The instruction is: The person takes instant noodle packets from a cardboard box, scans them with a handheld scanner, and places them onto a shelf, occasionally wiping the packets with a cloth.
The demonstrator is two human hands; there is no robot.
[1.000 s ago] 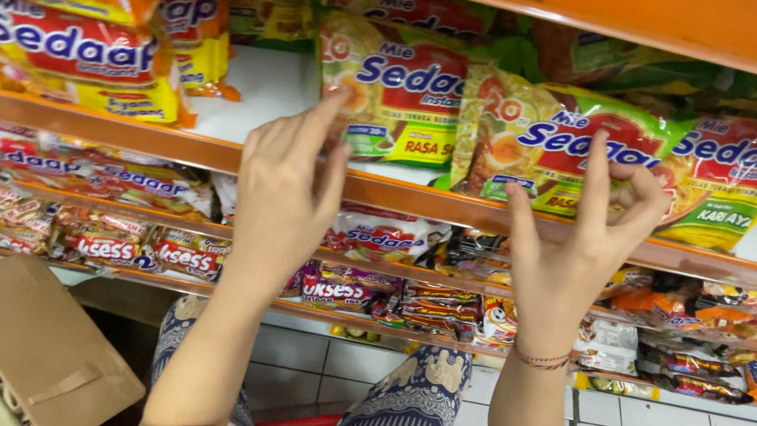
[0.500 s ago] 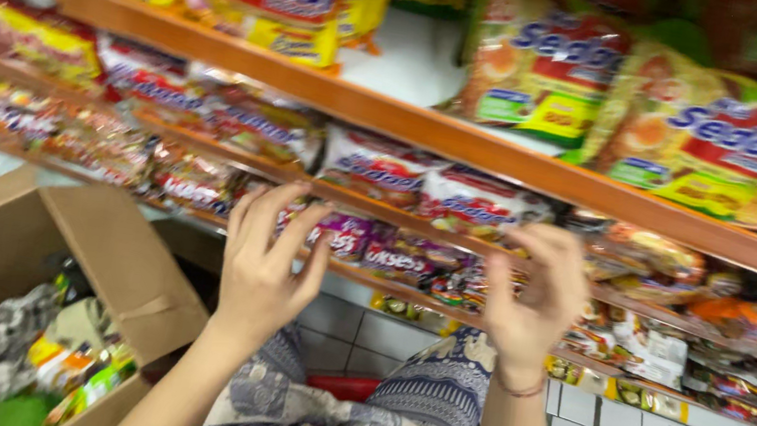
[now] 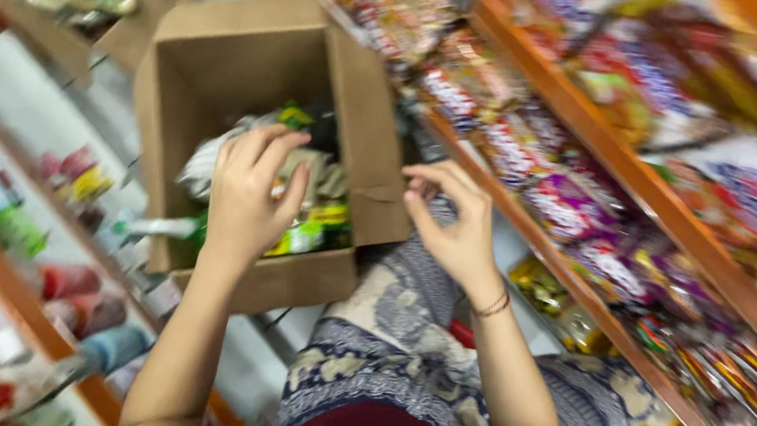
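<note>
1. Left hand [image 3: 248, 190] hovers empty, fingers loosely spread, over the open cardboard box [image 3: 259, 72] on the floor.
2. Right hand [image 3: 452, 225] is empty, fingers curled, beside the box's near flap.
3. Advice: grip one packet [image 3: 300, 231] squarely; avoid snagging flaps.
4. Snack shelves [image 3: 628, 172] lie beyond.

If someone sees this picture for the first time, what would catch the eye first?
Probably the open cardboard box on the floor at centre left, with packets inside. The left hand reaches over them with spread fingers, and the right hand hovers beside the box's right wall. To the right, orange shelves full of colourful, blurred snack packets run diagonally.
</note>
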